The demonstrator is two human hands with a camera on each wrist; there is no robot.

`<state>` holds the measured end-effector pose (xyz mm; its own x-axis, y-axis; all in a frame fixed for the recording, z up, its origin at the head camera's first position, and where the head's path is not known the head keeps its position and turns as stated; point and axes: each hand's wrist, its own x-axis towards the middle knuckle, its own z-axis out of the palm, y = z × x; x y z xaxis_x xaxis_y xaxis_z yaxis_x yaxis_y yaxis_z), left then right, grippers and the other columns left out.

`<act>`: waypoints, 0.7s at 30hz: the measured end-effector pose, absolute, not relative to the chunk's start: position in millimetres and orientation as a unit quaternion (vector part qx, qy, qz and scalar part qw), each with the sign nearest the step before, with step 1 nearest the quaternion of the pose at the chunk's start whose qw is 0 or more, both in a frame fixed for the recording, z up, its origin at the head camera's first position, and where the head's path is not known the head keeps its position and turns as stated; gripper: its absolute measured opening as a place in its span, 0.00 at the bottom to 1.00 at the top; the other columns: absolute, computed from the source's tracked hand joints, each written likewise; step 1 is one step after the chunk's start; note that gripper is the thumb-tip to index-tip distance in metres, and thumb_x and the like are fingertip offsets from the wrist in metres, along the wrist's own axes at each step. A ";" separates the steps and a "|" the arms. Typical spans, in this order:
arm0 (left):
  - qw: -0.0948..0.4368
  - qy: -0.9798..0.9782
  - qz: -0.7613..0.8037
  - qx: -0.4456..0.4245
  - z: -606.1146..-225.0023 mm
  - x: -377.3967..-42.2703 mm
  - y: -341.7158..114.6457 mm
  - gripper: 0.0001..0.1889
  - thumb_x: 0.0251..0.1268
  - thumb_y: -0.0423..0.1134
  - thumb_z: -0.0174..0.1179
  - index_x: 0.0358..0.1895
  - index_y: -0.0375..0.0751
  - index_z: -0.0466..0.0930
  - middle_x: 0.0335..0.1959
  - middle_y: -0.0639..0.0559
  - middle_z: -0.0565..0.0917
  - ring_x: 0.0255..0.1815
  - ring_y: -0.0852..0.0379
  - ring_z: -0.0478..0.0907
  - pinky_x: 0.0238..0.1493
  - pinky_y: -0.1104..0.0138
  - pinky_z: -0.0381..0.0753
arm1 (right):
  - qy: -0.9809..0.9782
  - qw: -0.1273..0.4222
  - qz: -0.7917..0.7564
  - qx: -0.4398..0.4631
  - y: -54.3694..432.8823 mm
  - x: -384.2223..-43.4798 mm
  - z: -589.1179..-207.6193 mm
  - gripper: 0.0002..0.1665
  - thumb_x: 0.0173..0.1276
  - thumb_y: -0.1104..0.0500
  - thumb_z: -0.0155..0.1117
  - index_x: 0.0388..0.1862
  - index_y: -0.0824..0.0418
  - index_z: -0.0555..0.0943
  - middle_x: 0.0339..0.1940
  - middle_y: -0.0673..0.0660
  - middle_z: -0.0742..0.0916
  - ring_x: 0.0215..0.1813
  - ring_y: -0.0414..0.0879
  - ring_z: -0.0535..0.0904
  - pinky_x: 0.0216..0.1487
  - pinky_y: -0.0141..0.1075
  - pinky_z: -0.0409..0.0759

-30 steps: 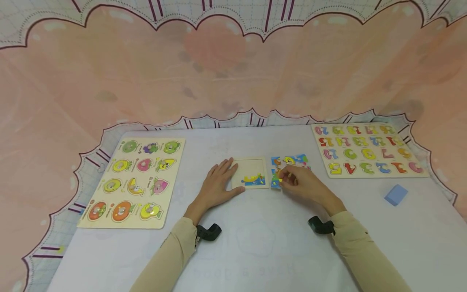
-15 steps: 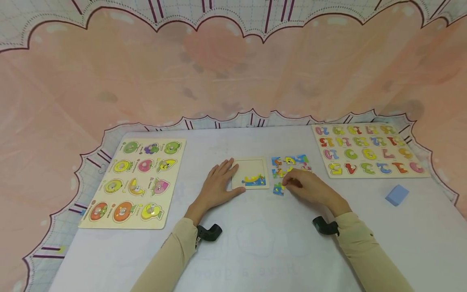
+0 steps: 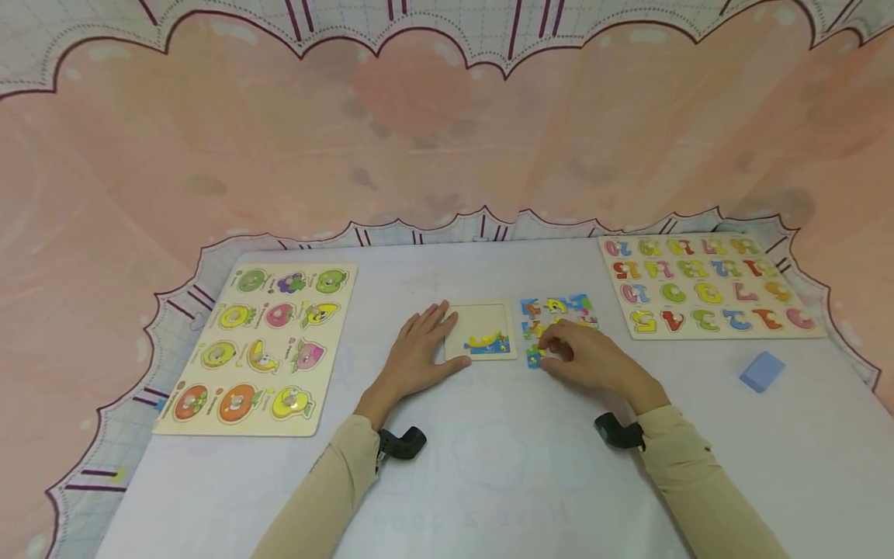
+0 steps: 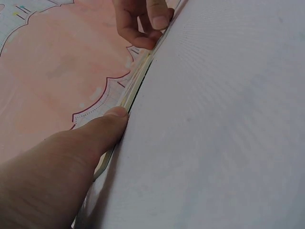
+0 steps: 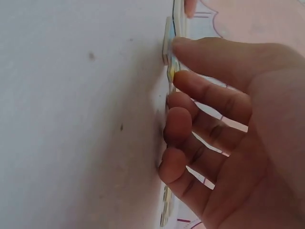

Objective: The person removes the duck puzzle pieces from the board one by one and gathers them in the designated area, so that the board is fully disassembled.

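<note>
A square wooden puzzle tray (image 3: 482, 318) lies at the table's middle, with a few joined blue and yellow pieces (image 3: 487, 344) in its near right corner. My left hand (image 3: 417, 353) rests with spread fingers along the tray's left side; its thumb (image 4: 116, 114) touches the near edge. Right of the tray, my right hand (image 3: 583, 353) bends over a group of colourful jigsaw pieces (image 3: 555, 307), partly hiding them. Its thumb (image 5: 183, 47) and index finger hold a blue and green jigsaw piece (image 3: 534, 358) low at the table, at the group's near left corner.
A fruit puzzle board (image 3: 268, 349) lies on the left. A number puzzle board (image 3: 705, 287) sits at the far right, with a blue block (image 3: 762, 371) nearer to me. Behind the white table (image 3: 482, 481) hangs a pinkish patterned cloth (image 3: 447, 147).
My right hand first drew the near left jigsaw piece toward me, apart from the group, then moved it slightly back toward the group. My left hand has stayed on the tray.
</note>
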<state>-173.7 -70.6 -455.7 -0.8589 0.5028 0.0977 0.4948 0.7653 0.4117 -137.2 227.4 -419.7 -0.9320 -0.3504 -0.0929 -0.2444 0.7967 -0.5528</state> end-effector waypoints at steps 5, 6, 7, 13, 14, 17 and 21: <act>0.006 0.940 0.215 0.266 -454.5 -174.8 -71.6 0.42 0.58 0.64 0.56 0.72 0.46 0.59 0.76 0.49 0.54 0.78 0.52 0.47 0.76 0.52 0.46 | 0.932 0.079 -0.302 -0.183 218.7 -143.5 -417.9 0.09 0.65 0.53 0.63 0.43 0.52 0.79 0.33 0.47 0.80 0.36 0.41 0.72 0.36 0.32 0.73; 0.006 0.940 0.215 0.265 -454.1 -174.8 -71.9 0.42 0.58 0.64 0.56 0.72 0.46 0.59 0.76 0.49 0.54 0.78 0.52 0.47 0.76 0.52 0.46 | 0.931 0.075 -0.304 -0.188 215.4 -145.0 -417.4 0.08 0.66 0.54 0.62 0.43 0.52 0.79 0.33 0.46 0.80 0.35 0.41 0.72 0.36 0.32 0.74; 0.007 0.940 0.214 0.265 -453.6 -174.6 -72.0 0.42 0.58 0.64 0.56 0.72 0.46 0.59 0.76 0.49 0.54 0.78 0.52 0.47 0.76 0.52 0.46 | 0.931 0.070 -0.303 -0.193 211.6 -146.7 -416.9 0.08 0.66 0.53 0.62 0.43 0.52 0.79 0.33 0.46 0.80 0.35 0.41 0.73 0.35 0.31 0.74; 0.000 0.938 0.220 0.267 -452.3 -174.0 -71.7 0.42 0.58 0.64 0.57 0.72 0.45 0.60 0.76 0.48 0.55 0.78 0.51 0.48 0.76 0.51 0.47 | 0.928 0.050 -0.290 -0.230 189.2 -156.4 -415.0 0.10 0.68 0.56 0.59 0.46 0.56 0.81 0.34 0.47 0.80 0.38 0.41 0.74 0.40 0.33 0.75; 0.000 0.938 0.219 0.267 -452.6 -174.0 -71.6 0.42 0.58 0.64 0.56 0.72 0.45 0.60 0.76 0.48 0.55 0.78 0.51 0.48 0.76 0.52 0.47 | 0.927 0.049 -0.288 -0.235 186.3 -157.5 -415.3 0.10 0.68 0.57 0.60 0.46 0.57 0.81 0.35 0.48 0.80 0.39 0.40 0.74 0.41 0.33 0.75; 0.006 0.940 0.214 0.267 -454.2 -174.1 -71.1 0.42 0.58 0.65 0.55 0.72 0.46 0.59 0.76 0.49 0.54 0.78 0.51 0.48 0.76 0.52 0.46 | 0.925 0.047 -0.281 -0.250 178.7 -159.7 -416.6 0.12 0.67 0.58 0.60 0.47 0.58 0.82 0.39 0.50 0.80 0.39 0.41 0.72 0.42 0.34 0.75; 0.011 0.940 0.212 0.267 -455.6 -173.6 -71.4 0.42 0.58 0.65 0.55 0.72 0.46 0.58 0.76 0.49 0.54 0.78 0.51 0.47 0.76 0.52 0.46 | 0.926 0.055 -0.270 -0.258 169.6 -161.3 -418.3 0.15 0.67 0.58 0.60 0.51 0.58 0.81 0.45 0.51 0.81 0.41 0.41 0.72 0.44 0.35 0.75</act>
